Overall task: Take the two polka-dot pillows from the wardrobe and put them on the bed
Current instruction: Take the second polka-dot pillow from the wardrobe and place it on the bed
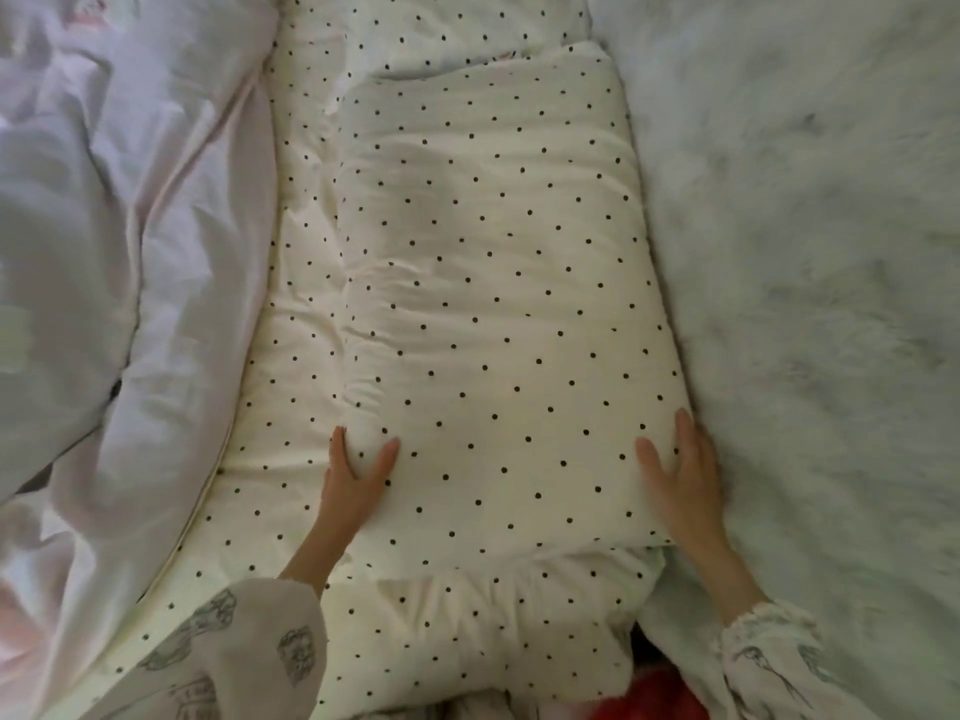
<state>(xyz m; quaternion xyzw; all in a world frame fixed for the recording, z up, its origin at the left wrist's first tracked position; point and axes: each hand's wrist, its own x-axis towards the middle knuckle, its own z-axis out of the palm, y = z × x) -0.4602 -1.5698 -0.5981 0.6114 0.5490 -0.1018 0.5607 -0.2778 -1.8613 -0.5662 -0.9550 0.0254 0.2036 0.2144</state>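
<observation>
The bed (291, 283) wears a cream, black-dotted sheet. A matching polka-dot pillow (498, 304) lies along its middle, with a rumpled white duvet (119, 252) at the left edge and a grey furry blanket (805, 278) along the right.

You have no readable text, label, brand, number or sign here. The sleeve (249, 652) carries grey printed motifs, but they are too blurred for you to read as words.

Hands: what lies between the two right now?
In the head view, only the polka-dot pillow lies between the left hand and right hand.
</observation>
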